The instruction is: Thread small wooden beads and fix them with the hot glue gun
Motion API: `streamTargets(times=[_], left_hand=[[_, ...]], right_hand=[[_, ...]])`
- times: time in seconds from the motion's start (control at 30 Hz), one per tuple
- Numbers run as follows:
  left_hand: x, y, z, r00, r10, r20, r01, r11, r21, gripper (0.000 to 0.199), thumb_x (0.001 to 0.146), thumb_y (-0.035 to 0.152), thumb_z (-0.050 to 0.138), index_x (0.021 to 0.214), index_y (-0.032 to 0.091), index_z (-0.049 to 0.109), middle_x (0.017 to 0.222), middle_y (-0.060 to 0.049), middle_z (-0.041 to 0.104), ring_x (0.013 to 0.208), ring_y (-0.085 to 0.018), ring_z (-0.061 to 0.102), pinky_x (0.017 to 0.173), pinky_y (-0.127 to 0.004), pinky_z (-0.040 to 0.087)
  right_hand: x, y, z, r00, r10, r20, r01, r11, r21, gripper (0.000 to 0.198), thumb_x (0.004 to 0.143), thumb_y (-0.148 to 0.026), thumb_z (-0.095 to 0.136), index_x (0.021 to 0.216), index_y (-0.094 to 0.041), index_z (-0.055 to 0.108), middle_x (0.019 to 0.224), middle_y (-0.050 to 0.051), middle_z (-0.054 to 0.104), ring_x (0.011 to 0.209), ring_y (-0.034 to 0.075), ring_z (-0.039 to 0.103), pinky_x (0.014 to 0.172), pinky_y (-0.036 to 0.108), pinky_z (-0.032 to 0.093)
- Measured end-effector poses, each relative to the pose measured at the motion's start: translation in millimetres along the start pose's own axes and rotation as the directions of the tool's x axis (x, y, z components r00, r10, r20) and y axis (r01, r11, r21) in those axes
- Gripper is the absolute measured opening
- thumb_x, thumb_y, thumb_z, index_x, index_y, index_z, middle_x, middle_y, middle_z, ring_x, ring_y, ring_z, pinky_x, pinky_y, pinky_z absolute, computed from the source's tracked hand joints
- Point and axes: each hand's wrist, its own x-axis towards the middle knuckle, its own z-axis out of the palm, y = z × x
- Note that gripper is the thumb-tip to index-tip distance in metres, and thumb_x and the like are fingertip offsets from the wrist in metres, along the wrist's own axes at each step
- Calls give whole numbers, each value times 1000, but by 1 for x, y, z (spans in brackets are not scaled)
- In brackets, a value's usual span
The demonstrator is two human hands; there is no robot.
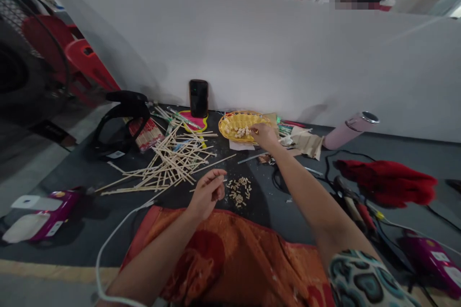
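Note:
My left hand (209,194) is closed in a pinch just left of a small pile of short cut wooden stick pieces (239,192). A small pale bit shows at its fingertips, too small to name. My right hand (265,135) reaches over the right side of a yellow woven basket (225,126), its fingers drawn together beside the pale pieces (242,132) lying inside. Whatever those fingers hold is hidden. Left of both hands lies a loose heap of long thin wooden sticks (173,163).
A phone (199,99) leans on the white partition (252,53). Black headgear (124,115) stands at left. On the right are a pink bottle (349,129), a red cloth (389,180) and tools with cables. An orange cloth (252,254) covers the front edge.

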Motion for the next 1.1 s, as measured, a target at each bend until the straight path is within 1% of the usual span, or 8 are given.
streamTargets(times=[0.23, 0.47, 0.6, 0.73, 0.83, 0.93, 1.0, 1.1], left_hand=[[-1, -3, -1, 999, -43, -11, 43, 999, 3, 23, 76, 31, 65, 92, 16, 60, 53, 4, 48, 48, -7, 42, 48, -20, 30], [0, -1, 0, 998, -53, -20, 53, 998, -15, 24, 74, 31, 67, 91, 15, 61, 56, 3, 48, 50, -7, 44, 49, -21, 31], [0, -2, -2, 998, -57, -13, 57, 998, -8, 23, 75, 29, 67, 92, 15, 61, 57, 3, 49, 51, -7, 44, 49, -20, 32], [1, -3, -2, 999, -53, -2, 53, 999, 7, 23, 75, 30, 67, 92, 16, 60, 54, 4, 47, 48, -7, 42, 47, -20, 30], [1, -4, -1, 999, -37, 4, 37, 999, 8, 25, 75, 32, 66, 94, 17, 59, 49, 6, 44, 43, -6, 39, 45, -19, 28], [2, -4, -2, 1000, -13, -2, 13, 1000, 3, 27, 75, 33, 66, 95, 17, 58, 47, 8, 41, 41, -4, 36, 44, -18, 27], [3, -5, -3, 1000, 4, -4, -4, 1000, 11, 28, 75, 33, 67, 96, 17, 58, 46, 8, 40, 41, -4, 36, 44, -18, 27], [3, -6, -4, 1000, 31, 2, -31, 999, 40, 28, 74, 32, 67, 97, 18, 58, 46, 8, 41, 40, -4, 36, 44, -18, 28]], right_hand=[[12, 0, 13, 990, 38, 136, -26, 996, -84, 20, 78, -22, 57, 95, -18, 67, 91, 5, 69, 82, 17, 60, 72, 24, 42], [18, -2, 18, 989, 47, 142, -31, 993, -110, 26, 78, -20, 55, 102, -18, 64, 95, 6, 69, 84, 18, 60, 75, 26, 43], [15, -4, 6, 994, 22, 103, -13, 996, -91, 25, 82, -19, 52, 103, -18, 65, 100, 7, 68, 90, 19, 60, 79, 27, 43], [7, -3, -20, 999, 10, 39, -8, 998, -57, 27, 84, -20, 49, 106, -16, 64, 105, 9, 67, 95, 20, 59, 83, 30, 43], [-13, -6, -39, 1000, -14, 23, 14, 1000, -11, 28, 85, -22, 48, 107, -15, 63, 101, 8, 68, 88, 19, 61, 80, 29, 44], [-53, -17, -49, 997, -60, 46, 58, 997, 51, 27, 86, -23, 47, 107, -18, 63, 99, 5, 68, 82, 16, 62, 74, 26, 46], [-88, -27, -48, 986, -135, 95, 120, 981, 151, 24, 86, -22, 48, 105, -19, 63, 95, 4, 68, 81, 15, 62, 73, 26, 47], [-142, -41, -37, 962, -249, 113, 212, 940, 268, 25, 87, -15, 45, 104, -19, 62, 98, 5, 66, 91, 16, 60, 83, 30, 47]])
